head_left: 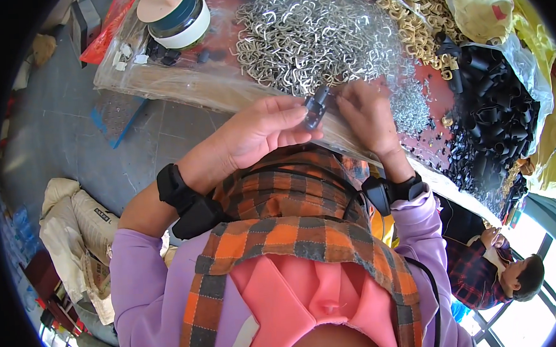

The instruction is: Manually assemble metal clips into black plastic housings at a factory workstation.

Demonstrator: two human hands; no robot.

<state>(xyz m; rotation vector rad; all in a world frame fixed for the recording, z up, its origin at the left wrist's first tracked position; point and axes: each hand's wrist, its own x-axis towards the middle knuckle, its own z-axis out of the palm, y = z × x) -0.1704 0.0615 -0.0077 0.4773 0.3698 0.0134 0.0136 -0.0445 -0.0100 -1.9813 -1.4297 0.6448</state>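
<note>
Standing on the far left part of the counter (pixel 179 89), a round container (pixel 188 35) is ringed in white at its base and topped with a pinkish cap; what is held in it cannot be told; beside it, small white pieces (pixel 140 59) and dark pieces (pixel 170 56) are strewn. At the far right, a whitish bag (pixel 470 3) marked with a pink stripe is set by a heap of tan loops (pixel 411 16), its contents hidden; clear plastic (pixel 524 66) and a yellow bag (pixel 548 109) are bunched along a heap of black tubular pieces (pixel 491 93); pale sacks (pixel 73 228) are piled on the floor (pixel 162 129). A black part (pixel 315 108) is clamped between the thumb and fingers of the left hand (pixel 275 123), its palm turned partly upward, in front of a heap of silvery metal hooks (pixel 309 40); the left forearm (pixel 205 161) is angled inward. The right hand (pixel 369 115) is held just beside that part, near the counter's edge, its fingers bent; whether anything is gripped there cannot be told.
</note>
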